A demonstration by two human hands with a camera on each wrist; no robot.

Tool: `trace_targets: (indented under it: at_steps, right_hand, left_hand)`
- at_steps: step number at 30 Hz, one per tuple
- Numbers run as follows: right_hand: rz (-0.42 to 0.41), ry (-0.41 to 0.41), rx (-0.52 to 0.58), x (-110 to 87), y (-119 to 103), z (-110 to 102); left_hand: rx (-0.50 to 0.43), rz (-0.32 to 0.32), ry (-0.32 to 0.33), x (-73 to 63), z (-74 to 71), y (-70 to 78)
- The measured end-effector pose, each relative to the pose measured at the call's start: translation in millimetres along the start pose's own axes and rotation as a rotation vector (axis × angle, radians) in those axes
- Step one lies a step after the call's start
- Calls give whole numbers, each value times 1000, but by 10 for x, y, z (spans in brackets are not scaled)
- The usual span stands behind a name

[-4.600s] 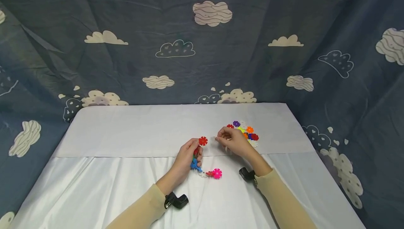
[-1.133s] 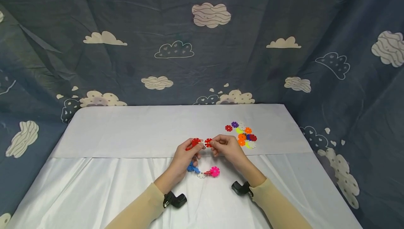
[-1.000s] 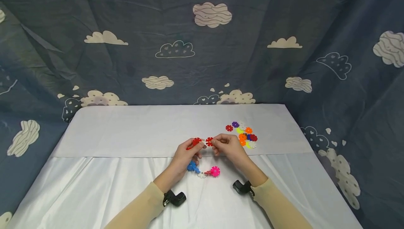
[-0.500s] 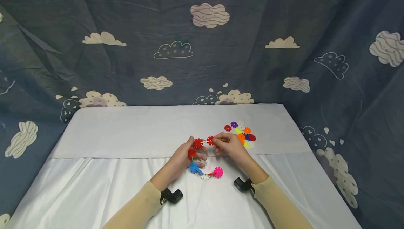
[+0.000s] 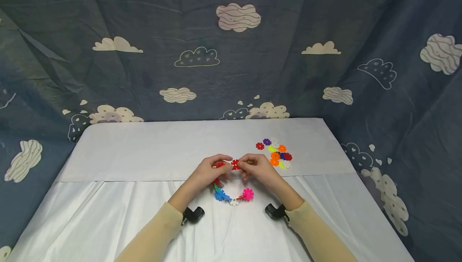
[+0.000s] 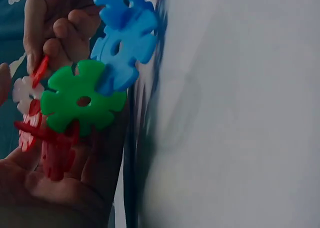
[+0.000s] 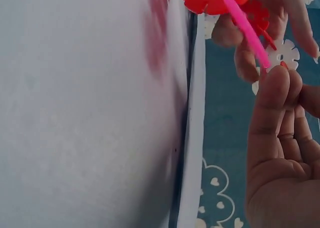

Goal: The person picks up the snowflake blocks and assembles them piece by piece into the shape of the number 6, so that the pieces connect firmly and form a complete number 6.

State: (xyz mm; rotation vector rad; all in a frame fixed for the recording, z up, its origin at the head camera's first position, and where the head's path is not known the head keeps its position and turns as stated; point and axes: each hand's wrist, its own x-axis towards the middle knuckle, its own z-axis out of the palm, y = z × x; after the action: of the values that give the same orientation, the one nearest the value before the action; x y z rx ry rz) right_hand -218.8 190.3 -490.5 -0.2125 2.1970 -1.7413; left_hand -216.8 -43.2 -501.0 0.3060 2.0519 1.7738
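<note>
A curved chain of notched plastic snowflake discs spans the space between both hands, with blue discs (image 5: pixel 220 194), a white disc (image 5: pixel 234 203) and a pink disc (image 5: pixel 248 194) along its lower bend. My left hand (image 5: pixel 206 172) holds the chain's upper left end, fingers and thumb around a red disc (image 5: pixel 219 165). A green disc (image 6: pixel 82 100) joins the blue ones in the left wrist view. Between thumb and fingertips, my right hand (image 5: pixel 259 168) pinches another red disc (image 5: pixel 235 164). A white disc (image 7: pixel 287 56) sits between the hands in the right wrist view, partly hidden by fingertips.
Loose snowflake discs lie in a cluster beyond my right hand, among them a purple disc (image 5: pixel 267 142), an orange disc (image 5: pixel 282 148) and a lone red disc (image 5: pixel 260 146). A white cloth covers the table (image 5: pixel 126 149). Behind it hangs a dark cloud-patterned curtain (image 5: pixel 151 73).
Earlier my right hand was by the loose discs; it now pinches a red disc beside the chain's end. My left fingers, spread half a second ago, have closed around the chain's upper discs.
</note>
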Motion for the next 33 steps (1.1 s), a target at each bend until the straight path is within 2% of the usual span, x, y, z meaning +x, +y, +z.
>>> trace_targets:
  at_steps: [4,8,15,17,19,21,25,29,33]
  right_hand:
    - [-11,-11,-16,-1,-1,33]
    - [-20,2,-15,1,14,44]
    - [-20,47,-46,10,2,-64]
    - [-5,69,-96,10,-13,-155]
    - [17,68,-204,4,-25,-264]
    - [49,22,-318,-12,-33,-380]
    - [115,-174,-510,-81,-22,-588]
    - [203,-369,-543,-165,3,-687]
    - [201,-446,-494,-205,31,-683]
  left_hand:
    - [32,9,-16,-5,72,6]
    - [-30,-18,26,-6,154,-31]
    - [-326,-52,159,-19,287,-98]
    - [-397,-55,194,-20,306,-113]
    - [-460,-57,218,-18,319,-122]
    - [-510,-58,226,-14,326,-127]
    - [-602,-52,218,-13,330,-129]
    - [-626,-46,205,-18,321,-137]
    - [-649,-41,204,-25,311,-137]
